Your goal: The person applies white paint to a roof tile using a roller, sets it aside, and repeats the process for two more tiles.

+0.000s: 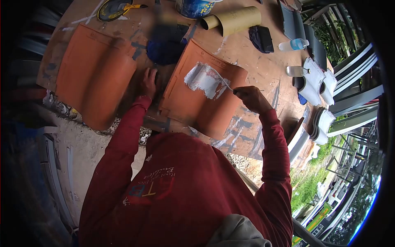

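My right hand [252, 98] is closed around the handle of a small paint roller [224, 80], whose thin bent rod reaches over the right roof tile [218, 111]. That curved terracotta tile carries a ragged patch of wet-looking white paint [202, 80]; the roller head is hard to tell apart from it. My left hand [149, 80] lies on the table between the two tiles, fingers apart and holding nothing I can see. To its left sits another terracotta roof tile [92, 76], its visible face unpainted.
On the wooden table [242, 61] are a blue bucket [193, 8], cardboard tubes [240, 20], a dark pouch [261, 39] and dark blue cloth [164, 52]. Two plastic bottles [293, 44] and several white and grey tiles [314, 82] line the right edge. A black lid-like tray [109, 10] lies far left.
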The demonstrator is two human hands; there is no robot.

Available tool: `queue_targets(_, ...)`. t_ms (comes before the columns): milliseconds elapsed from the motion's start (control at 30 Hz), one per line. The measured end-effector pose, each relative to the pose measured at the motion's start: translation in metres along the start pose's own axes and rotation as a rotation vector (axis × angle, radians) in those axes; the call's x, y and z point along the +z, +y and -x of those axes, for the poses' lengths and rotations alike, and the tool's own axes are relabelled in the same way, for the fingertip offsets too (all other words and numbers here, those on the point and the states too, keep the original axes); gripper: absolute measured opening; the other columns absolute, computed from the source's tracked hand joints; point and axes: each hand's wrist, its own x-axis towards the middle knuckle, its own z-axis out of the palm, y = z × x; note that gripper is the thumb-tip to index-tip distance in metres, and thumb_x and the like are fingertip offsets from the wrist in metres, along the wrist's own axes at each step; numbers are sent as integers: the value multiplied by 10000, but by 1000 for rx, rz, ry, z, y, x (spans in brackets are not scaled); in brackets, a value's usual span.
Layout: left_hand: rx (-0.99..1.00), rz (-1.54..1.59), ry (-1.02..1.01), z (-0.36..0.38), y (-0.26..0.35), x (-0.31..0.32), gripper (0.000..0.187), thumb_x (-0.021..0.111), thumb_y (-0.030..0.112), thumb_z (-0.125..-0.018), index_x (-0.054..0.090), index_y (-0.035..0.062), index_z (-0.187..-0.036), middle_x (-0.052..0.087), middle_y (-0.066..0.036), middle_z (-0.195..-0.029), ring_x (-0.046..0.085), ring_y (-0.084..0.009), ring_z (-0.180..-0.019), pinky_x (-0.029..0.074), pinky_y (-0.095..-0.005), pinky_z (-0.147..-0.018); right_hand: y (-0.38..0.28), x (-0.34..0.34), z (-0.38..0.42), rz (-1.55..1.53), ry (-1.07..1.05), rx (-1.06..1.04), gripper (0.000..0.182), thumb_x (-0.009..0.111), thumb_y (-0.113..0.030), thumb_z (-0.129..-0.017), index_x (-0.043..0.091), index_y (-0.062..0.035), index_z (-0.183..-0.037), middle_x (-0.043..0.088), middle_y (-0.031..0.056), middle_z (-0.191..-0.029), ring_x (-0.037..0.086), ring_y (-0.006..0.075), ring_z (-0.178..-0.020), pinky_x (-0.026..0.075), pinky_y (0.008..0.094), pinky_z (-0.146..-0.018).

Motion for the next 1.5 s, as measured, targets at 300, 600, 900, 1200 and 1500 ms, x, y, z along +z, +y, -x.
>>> queue_targets(300,5,-43,-24,-3,4,-4,464,653,334,-955,592,99,-1350,511,-274,-1438,529,-468,-1288,474,-507,-1045,-7,-32,42,203,-54,-3,205,650,-87,-902,763,2,-1048,749,211,-976,738,334,-890,580,394,-818)
queue_targets(600,26,36,-43,-3,6,-8,451,649,260,-955,575,57,-1352,554,-262,-1394,503,-463,-1319,463,-504,-1067,-20,47,39,-48,19,39,259,638,-108,-950,725,24,-1156,759,202,-999,736,257,-886,559,358,-811)
queue_targets(900,57,92,49,-6,2,3,415,662,286,-952,571,89,-1306,531,-313,-1389,548,-506,-1248,510,-527,-986,-42,53,121,94,280,87,343,677,-65,-904,708,-77,-1246,734,151,-965,723,333,-860,563,392,-727)
queue_targets(1200,31,92,12,-6,-6,7,439,659,280,-957,561,108,-1349,503,-317,-1427,535,-507,-1263,506,-518,-1009,-15,141,169,120,505,16,291,709,-21,-866,720,-29,-1157,731,131,-926,708,312,-848,555,394,-729)
queue_targets(1500,57,110,17,-9,-7,12,417,637,254,-980,548,107,-1359,509,-310,-1420,528,-491,-1282,497,-509,-1028,-50,144,138,359,344,-69,123,664,-64,-890,694,-110,-1000,646,109,-820,681,322,-758,526,432,-623)
